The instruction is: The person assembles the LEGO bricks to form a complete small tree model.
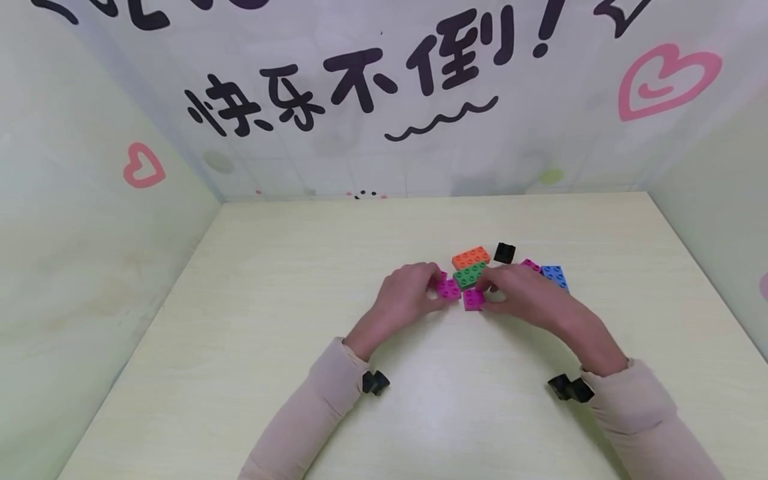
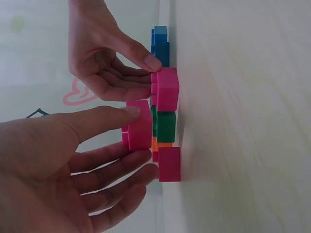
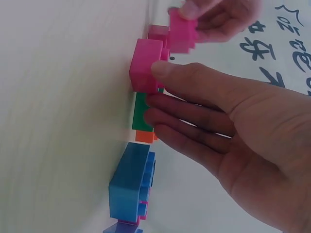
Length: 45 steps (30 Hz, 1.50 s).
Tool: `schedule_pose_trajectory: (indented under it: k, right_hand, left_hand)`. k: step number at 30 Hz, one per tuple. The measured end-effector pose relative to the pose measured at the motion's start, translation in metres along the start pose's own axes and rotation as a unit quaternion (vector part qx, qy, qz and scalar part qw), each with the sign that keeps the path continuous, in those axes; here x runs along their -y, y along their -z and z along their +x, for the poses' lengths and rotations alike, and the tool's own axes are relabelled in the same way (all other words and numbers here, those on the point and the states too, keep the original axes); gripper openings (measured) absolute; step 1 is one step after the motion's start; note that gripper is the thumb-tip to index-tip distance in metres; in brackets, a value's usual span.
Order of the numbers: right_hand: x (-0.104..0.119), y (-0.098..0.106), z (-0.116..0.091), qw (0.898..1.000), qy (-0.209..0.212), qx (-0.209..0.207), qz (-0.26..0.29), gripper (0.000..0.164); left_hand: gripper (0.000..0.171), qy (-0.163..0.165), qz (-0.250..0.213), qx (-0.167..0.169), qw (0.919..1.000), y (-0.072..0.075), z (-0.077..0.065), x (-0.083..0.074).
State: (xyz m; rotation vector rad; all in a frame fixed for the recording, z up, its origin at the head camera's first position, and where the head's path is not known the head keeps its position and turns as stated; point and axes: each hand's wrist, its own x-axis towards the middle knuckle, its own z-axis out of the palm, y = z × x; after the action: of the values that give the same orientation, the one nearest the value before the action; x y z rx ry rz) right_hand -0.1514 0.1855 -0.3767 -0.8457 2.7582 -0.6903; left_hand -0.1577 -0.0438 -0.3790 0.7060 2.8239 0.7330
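Observation:
My left hand [image 1: 411, 290] pinches a pink toy building brick [image 2: 140, 125] between thumb and fingers. That brick is raised off the table, studs facing up. Thumb and fingers of my right hand [image 1: 531, 293] grip a second pink brick [image 3: 146, 65], which sits low at the tabletop. Under the left fingers, another pink brick [image 2: 169, 165] rests on the table. Just behind the two held bricks lies a green brick [image 1: 470, 275], with an orange brick [image 1: 471, 258] against its far side.
Beyond my right hand are a black brick [image 1: 505, 253], a blue brick [image 1: 555, 275] and a further pink brick [image 1: 531, 265], partly covered by that hand. White printed walls [image 1: 336, 160] enclose the pale wooden table [image 1: 258, 280] at the back and both sides.

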Motion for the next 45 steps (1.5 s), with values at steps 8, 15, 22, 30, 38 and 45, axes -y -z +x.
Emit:
schedule_pose_trajectory:
  k: [8, 15, 22, 30, 38, 45]
  right_hand:
    - [0.01, -0.008, 0.003, 0.999, 0.012, 0.014, 0.048, 0.046]
    - [0.013, -0.01, 0.004, 0.999, 0.026, 0.011, 0.039, 0.034]
    - [0.012, -0.01, 0.004, 0.999, 0.033, 0.008, 0.029, 0.026]
    - [0.012, -0.009, 0.004, 0.998, 0.029, 0.016, 0.048, 0.03]
    - [0.008, 0.005, -0.003, 0.995, 0.01, 0.008, 0.1, 0.03]
    - [0.009, 0.004, -0.001, 0.994, 0.005, 0.013, 0.104, 0.026]
  left_hand:
    - [0.035, -0.058, -0.013, 0.026, 0.9979, -0.003, 0.0, -0.005]
    - [0.034, -0.077, -0.004, 0.031, 0.9966, -0.004, -0.001, -0.007]
    - [0.027, -0.087, 0.011, 0.029, 0.9957, -0.005, -0.002, -0.011]
    - [0.027, -0.105, 0.024, 0.007, 0.9941, -0.008, -0.003, -0.011]
    - [0.03, -0.102, 0.002, 0.01, 0.9947, -0.007, -0.002, -0.01]
    - [0.024, -0.089, -0.042, 0.006, 0.9952, -0.009, -0.001, -0.007]
